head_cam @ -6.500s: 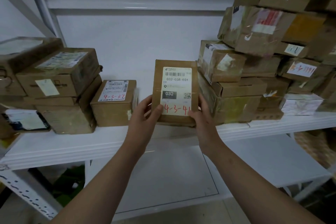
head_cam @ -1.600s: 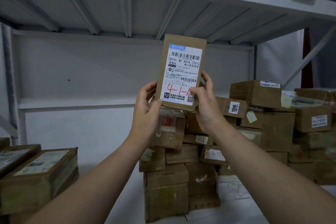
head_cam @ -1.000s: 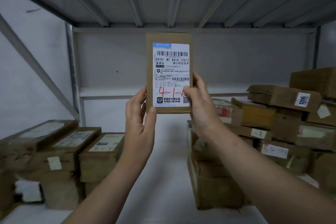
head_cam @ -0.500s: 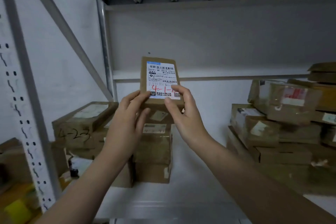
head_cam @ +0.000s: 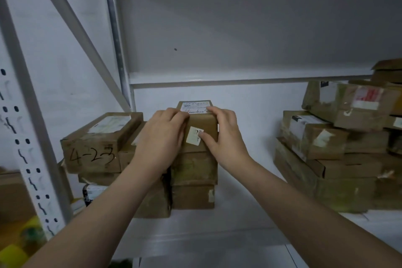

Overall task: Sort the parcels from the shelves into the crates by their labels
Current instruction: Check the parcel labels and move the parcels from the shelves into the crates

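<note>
Landmark: the middle stack of brown cardboard parcels (head_cam: 193, 178) on the white metal shelf (head_cam: 195, 233); every place below is given from it.
Task's thing: a small flat brown cardboard parcel with a white printed label on its upper face (head_cam: 196, 109), lying on top of the stack, touching the box under it.
Long axis: runs away from the person toward the shelf's back wall; the short front edge faces the hands.
Left hand (head_cam: 162, 137): on the stack's left upper corner, fingers curled over the parcel's left edge; closed on it.
Right hand (head_cam: 221, 135): on the stack's right upper corner, fingers over the right edge, thumb down the front of the box beneath, beside a small white sticker (head_cam: 194, 135).
Nearer hand: neither; both are in contact, one on each long side.
Neighbours: a brown box marked 4-23 in black (head_cam: 93, 148) just left of the stack; a heap of brown parcels (head_cam: 339, 148) well apart to the right.
Crates: none in view.
Judgement: the grip suits a straight move along the long axis, either seating the parcel or drawing it back; which one cannot be told.
Risk: the stack is narrow and could shift under side pressure.
</note>
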Motion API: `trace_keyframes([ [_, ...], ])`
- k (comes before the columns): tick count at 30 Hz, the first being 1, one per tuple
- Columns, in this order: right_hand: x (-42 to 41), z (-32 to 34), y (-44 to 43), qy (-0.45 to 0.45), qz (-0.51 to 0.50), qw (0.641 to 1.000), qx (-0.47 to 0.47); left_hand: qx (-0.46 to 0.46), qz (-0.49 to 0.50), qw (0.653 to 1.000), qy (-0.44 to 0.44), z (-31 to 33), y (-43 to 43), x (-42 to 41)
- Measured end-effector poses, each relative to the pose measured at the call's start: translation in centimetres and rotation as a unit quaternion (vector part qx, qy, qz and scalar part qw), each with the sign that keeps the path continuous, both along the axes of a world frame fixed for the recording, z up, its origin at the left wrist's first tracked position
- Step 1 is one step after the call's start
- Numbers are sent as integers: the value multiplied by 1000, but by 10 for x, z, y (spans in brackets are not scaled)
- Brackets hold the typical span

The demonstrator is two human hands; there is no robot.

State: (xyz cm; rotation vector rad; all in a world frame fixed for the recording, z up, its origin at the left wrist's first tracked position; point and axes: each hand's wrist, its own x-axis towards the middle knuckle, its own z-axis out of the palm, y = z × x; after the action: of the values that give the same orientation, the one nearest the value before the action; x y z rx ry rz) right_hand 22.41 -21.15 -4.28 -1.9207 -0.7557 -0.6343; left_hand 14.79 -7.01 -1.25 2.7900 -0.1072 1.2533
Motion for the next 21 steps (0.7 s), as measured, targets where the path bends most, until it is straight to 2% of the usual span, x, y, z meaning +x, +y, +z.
trace_keyframes([
  [5, 8, -4, 0, 13, 12, 1000, -13, 31, 9, 999, -11, 0, 1, 5],
  [10, 13, -5, -18, -59, -53, 985, -151, 49, 16, 999, -11, -4, -5, 10],
  [12, 12, -2, -34, -94, -87, 977, -172, 47, 1, 999, -11, -4, -13, 13],
  [17, -1, 11, -98, -138, -149, 968, -145, 47, -84, 994, -47, -3, -57, 25],
  [21, -9, 16, -169, -154, -224, 955, -120, 15, -165, 986, -25, -7, -113, 41],
])
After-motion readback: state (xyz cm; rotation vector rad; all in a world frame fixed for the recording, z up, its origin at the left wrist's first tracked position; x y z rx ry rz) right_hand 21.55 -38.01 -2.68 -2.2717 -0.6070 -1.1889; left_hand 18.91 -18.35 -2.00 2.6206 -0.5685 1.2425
